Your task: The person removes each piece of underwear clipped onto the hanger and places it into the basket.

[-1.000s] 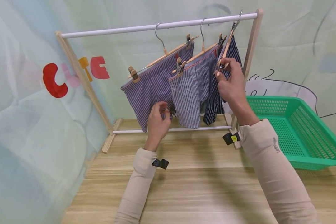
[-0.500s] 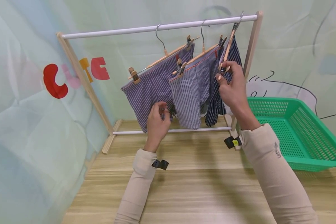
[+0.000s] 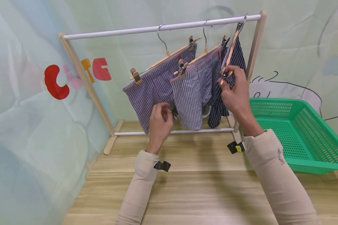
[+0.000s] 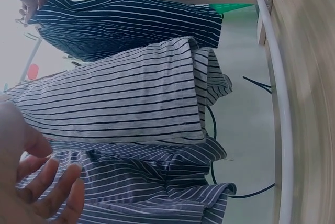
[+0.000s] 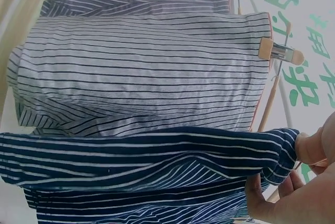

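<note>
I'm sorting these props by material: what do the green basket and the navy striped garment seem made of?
The green basket looks like molded plastic: slight sheen, regular perforations. The navy striped garment looks like matte fabric, perhaps cotton: it folds softly.

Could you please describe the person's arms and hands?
The left hand and right hand are bare. The beige long sleeves have thick cuffs; small dark lettering marks the right one. A black attachment shows at each wrist, the right with a yellow patch.
</note>
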`<move>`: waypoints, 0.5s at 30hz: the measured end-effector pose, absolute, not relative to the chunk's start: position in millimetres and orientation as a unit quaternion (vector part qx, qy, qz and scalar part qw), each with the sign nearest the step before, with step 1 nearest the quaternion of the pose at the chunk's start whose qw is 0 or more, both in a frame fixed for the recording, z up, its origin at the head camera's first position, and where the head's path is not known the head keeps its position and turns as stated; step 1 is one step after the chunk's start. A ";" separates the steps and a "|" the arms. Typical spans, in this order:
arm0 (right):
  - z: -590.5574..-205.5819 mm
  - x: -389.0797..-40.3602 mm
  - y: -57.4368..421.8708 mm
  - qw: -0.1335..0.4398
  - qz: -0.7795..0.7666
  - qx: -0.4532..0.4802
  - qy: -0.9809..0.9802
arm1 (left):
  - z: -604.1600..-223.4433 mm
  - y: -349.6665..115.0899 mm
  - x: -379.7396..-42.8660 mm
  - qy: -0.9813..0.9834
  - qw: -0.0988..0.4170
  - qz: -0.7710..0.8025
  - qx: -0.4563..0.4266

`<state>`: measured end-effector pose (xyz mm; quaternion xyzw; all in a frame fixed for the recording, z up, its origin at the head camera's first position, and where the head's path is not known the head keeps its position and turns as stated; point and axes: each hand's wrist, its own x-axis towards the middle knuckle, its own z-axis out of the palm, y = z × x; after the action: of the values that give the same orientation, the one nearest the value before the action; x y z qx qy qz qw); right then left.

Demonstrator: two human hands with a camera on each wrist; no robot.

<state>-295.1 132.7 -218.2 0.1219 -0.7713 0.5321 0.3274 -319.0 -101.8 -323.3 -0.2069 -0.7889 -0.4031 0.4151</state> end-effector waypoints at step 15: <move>-235.0 -290.8 133.2 0.325 0.542 0.125 -0.765 | -324.1 -91.5 -316.2 -0.787 0.402 -0.399 -0.245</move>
<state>-290.8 133.2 -235.0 0.1245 -0.7653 0.5416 0.3247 -316.2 -91.5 -324.1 -0.2445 -0.7871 -0.3987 0.4022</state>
